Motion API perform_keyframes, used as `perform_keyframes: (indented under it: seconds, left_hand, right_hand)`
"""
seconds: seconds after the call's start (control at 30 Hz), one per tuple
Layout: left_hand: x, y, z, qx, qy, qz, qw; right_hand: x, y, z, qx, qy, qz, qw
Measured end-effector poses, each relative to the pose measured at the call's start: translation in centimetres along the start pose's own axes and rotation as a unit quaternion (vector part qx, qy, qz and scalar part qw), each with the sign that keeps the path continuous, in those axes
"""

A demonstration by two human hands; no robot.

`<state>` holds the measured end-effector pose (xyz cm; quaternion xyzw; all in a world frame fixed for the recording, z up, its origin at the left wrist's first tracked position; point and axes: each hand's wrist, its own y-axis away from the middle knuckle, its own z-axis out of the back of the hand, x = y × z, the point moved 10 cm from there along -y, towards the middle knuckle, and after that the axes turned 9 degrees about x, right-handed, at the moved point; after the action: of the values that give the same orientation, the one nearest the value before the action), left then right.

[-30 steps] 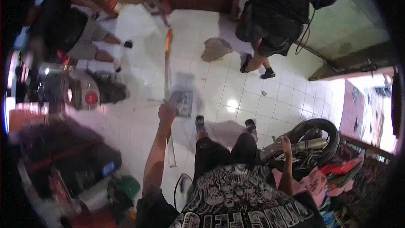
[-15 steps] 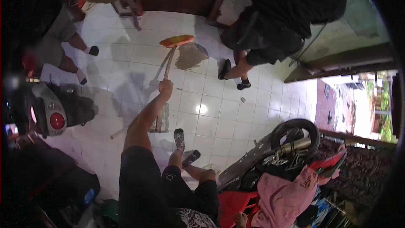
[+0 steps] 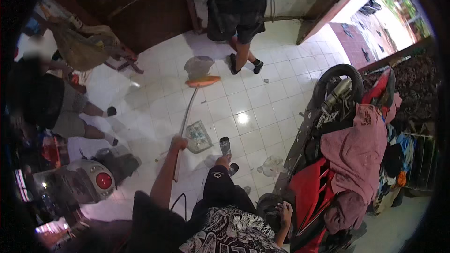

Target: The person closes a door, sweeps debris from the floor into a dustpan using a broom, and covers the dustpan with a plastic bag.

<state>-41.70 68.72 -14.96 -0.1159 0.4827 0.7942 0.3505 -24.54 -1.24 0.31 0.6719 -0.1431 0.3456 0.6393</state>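
Note:
My left hand (image 3: 179, 143) is wrapped round the long, thin handle of a broom (image 3: 203, 81), on an outstretched arm. Its orange head rests on the white tiles, just on my side of a dull grey patch (image 3: 199, 64); I cannot tell whether that is dirt or shadow. A flat greyish-green piece (image 3: 199, 137), see-through in places, lies to the right of the handle, near my foot. My right hand (image 3: 284, 213) hangs low beside the red motorcycle (image 3: 311, 189), its fingers loosely bent and apart, with nothing visible in them.
A person (image 3: 236, 14) in dark clothes stands ahead; another (image 3: 51, 98) is at the left. A scooter (image 3: 91, 178) stands at the near left. A pink cloth (image 3: 354, 150) covers part of the motorcycle. A clear plastic bag (image 3: 272, 165) lies by my feet. An open doorway is far right.
The view has turned, shifting the room across the picture. The broom head has come back towards me from the grey patch's far side to its near side. My right hand now shows more fully.

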Motion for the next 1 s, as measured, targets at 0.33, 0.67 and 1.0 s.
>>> perform_keyframes:
  seconds: [0.33, 0.67, 1.0]
  left_hand:
    - [-5.0, 7.1, 1.0, -0.213, -0.186, 0.002, 0.959]
    - [-12.6, -16.9, 19.1, -0.337, -0.408, -0.023, 0.848]
    - [-12.9, -39.0, 30.6, -0.353, -0.294, 0.059, 0.886]
  right_hand:
    - [-10.6, 1.9, 1.8, -0.026, -0.066, 0.0, 0.997]
    - [-9.8, 1.4, 7.4, -0.002, 0.131, -0.046, 0.99]
    - [3.2, 3.6, 1.5, -0.084, 0.125, -0.12, 0.981]
